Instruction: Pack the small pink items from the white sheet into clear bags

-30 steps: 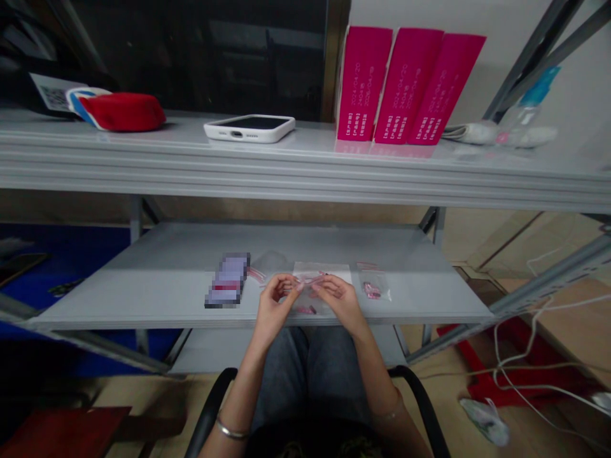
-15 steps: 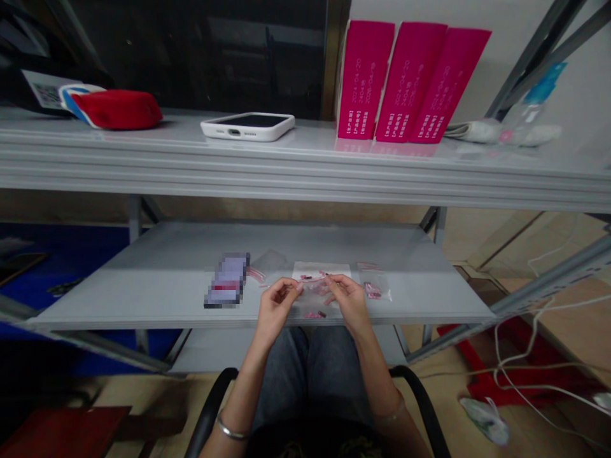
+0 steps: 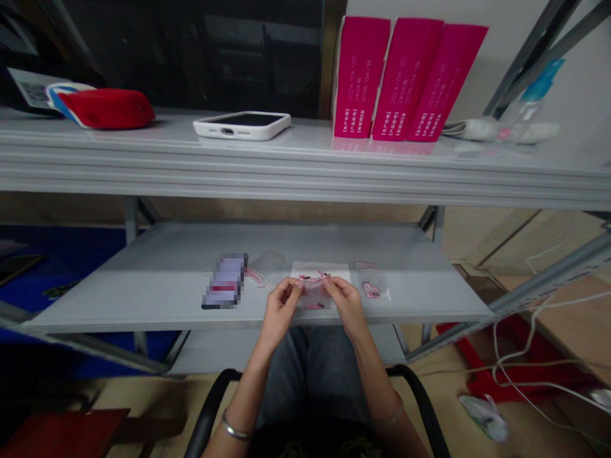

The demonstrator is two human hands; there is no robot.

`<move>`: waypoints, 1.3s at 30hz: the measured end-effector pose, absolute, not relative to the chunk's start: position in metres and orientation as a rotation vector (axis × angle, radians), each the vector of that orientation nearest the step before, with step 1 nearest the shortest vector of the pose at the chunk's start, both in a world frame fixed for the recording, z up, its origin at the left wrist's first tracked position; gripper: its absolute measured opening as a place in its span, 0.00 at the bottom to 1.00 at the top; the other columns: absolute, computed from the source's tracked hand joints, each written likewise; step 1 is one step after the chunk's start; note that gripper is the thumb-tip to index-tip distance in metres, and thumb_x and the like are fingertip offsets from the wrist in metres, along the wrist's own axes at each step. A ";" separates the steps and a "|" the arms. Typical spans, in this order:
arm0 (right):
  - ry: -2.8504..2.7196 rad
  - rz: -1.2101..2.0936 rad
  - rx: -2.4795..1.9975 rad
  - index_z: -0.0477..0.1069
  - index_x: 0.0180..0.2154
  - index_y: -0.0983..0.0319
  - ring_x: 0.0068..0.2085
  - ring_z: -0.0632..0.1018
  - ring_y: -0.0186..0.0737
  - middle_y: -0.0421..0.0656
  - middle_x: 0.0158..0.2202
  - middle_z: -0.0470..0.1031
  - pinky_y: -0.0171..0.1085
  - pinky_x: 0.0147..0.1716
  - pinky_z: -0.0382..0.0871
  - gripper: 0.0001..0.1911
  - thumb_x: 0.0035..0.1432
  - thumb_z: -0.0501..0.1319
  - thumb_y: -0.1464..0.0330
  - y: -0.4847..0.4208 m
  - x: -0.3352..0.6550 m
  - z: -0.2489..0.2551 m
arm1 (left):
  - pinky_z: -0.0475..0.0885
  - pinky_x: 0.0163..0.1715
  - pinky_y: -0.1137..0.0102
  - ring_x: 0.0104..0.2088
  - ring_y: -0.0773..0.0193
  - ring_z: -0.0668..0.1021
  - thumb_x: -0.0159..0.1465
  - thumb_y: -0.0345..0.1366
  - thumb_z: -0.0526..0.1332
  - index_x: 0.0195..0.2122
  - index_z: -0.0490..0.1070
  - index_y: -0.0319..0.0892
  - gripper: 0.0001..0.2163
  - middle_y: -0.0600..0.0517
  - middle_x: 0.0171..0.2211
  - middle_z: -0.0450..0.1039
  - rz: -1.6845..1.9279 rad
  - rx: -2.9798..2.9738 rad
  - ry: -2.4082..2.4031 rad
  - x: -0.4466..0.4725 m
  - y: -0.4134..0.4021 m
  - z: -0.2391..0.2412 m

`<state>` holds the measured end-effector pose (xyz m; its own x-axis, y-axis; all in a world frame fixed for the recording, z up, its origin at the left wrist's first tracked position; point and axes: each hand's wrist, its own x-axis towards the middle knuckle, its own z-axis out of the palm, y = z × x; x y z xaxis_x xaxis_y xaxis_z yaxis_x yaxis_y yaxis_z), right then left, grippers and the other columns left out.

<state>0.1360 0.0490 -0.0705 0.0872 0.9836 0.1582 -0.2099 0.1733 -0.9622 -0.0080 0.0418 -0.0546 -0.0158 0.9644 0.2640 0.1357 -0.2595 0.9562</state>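
Between my two hands is a small clear zip bag (image 3: 312, 296) with a few pink and dark pieces at its bottom. My left hand (image 3: 282, 301) pinches the bag's top edge at its left corner. At the right corner, the fingers of my right hand (image 3: 344, 299) grip the same edge. Just behind the bag lies a white sheet (image 3: 319, 267) with several small pink and dark pieces on it. A second zip bag (image 3: 372, 286) holding pink pieces lies to the right of my right hand. Flat clear bags with red-striped tops (image 3: 267, 266) rest left of my left hand.
A phone with a blurred screen (image 3: 225, 281) lies on the lower grey shelf (image 3: 143, 273). Above, the upper shelf (image 3: 305, 162) carries a white-cased phone (image 3: 242, 125), a red pouch (image 3: 109, 108), pink boxes (image 3: 405, 79) and a spray bottle (image 3: 529, 108). Chair armrests flank my arms.
My hands have drawn slightly closer together along the bag's top edge, and my right fingers have closed in on it. The bag's lower end sits a little higher.
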 end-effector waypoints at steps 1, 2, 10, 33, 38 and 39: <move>-1.073 1.142 -0.956 0.74 0.31 0.62 0.32 0.75 0.37 0.41 0.30 0.76 0.36 0.35 0.70 0.13 0.50 0.63 0.58 0.048 0.135 -0.071 | 0.65 0.32 0.73 0.30 0.66 0.71 0.60 0.43 0.58 0.29 0.69 0.40 0.11 0.53 0.26 0.69 1.371 1.489 1.198 -0.008 0.042 -0.056; -1.076 1.155 -0.946 0.74 0.31 0.62 0.32 0.75 0.37 0.41 0.30 0.76 0.36 0.35 0.70 0.13 0.49 0.64 0.59 0.048 0.134 -0.071 | 0.65 0.33 0.73 0.30 0.65 0.72 0.60 0.43 0.58 0.30 0.69 0.40 0.11 0.53 0.27 0.70 1.377 1.488 1.195 -0.007 0.042 -0.057; -1.149 1.110 -0.927 0.73 0.30 0.61 0.32 0.75 0.37 0.41 0.30 0.76 0.36 0.35 0.69 0.11 0.50 0.63 0.60 0.051 0.132 -0.076 | 0.67 0.36 0.72 0.33 0.64 0.74 0.59 0.43 0.60 0.33 0.71 0.40 0.11 0.51 0.31 0.73 1.349 1.511 1.146 -0.002 0.040 -0.059; -1.157 1.058 -0.937 0.72 0.31 0.61 0.34 0.76 0.37 0.41 0.31 0.76 0.37 0.37 0.71 0.08 0.52 0.62 0.62 0.049 0.127 -0.074 | 0.69 0.35 0.72 0.32 0.64 0.75 0.60 0.40 0.60 0.32 0.72 0.40 0.08 0.51 0.30 0.74 1.395 1.512 1.160 0.006 0.041 -0.061; -1.213 0.955 -1.004 0.74 0.32 0.61 0.34 0.76 0.38 0.42 0.31 0.77 0.37 0.36 0.70 0.09 0.53 0.61 0.62 0.049 0.134 -0.072 | 0.69 0.35 0.71 0.32 0.63 0.75 0.60 0.41 0.59 0.32 0.74 0.39 0.10 0.50 0.31 0.76 1.363 1.539 1.186 0.006 0.045 -0.061; -1.230 0.948 -1.010 0.74 0.32 0.61 0.35 0.76 0.39 0.42 0.31 0.77 0.37 0.37 0.69 0.09 0.53 0.61 0.62 0.050 0.138 -0.072 | 0.69 0.35 0.71 0.32 0.63 0.76 0.60 0.41 0.59 0.32 0.75 0.39 0.10 0.50 0.31 0.76 1.354 1.544 1.195 0.006 0.046 -0.061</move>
